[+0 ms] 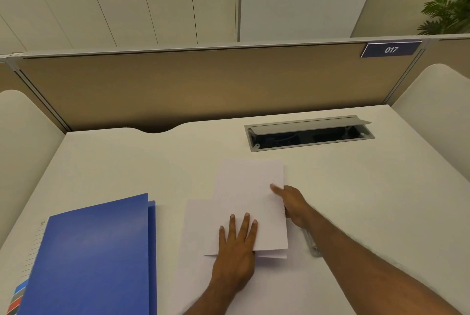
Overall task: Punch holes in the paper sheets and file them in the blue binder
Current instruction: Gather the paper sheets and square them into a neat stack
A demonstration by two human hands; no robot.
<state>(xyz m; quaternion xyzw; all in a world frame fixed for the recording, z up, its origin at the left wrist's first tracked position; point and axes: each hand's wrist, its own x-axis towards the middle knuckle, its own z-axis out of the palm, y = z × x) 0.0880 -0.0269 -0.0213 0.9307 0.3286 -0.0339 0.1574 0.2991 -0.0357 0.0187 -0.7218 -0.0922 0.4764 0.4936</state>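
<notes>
Closed blue binder [96, 251] lies on the table [356, 187], left side. Mid-table, left hand [236, 251] presses flat on the paper sheets [249, 203], fingers straight and apart. Further right, right hand [292, 205] pinches the top sheet's edge, thumb on top. Risk: the stack skews or creases if the press slips.

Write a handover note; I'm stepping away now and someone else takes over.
Left hand: flat, pressing the top sheet.
Right hand: pinches that sheet's right edge.
Lower sheet: under it on the desk.
Binder: closed, left of the sheets.
Done: no holes visible, nothing seen filed.
Left: punch, then file. No punch clearly in view.
</notes>
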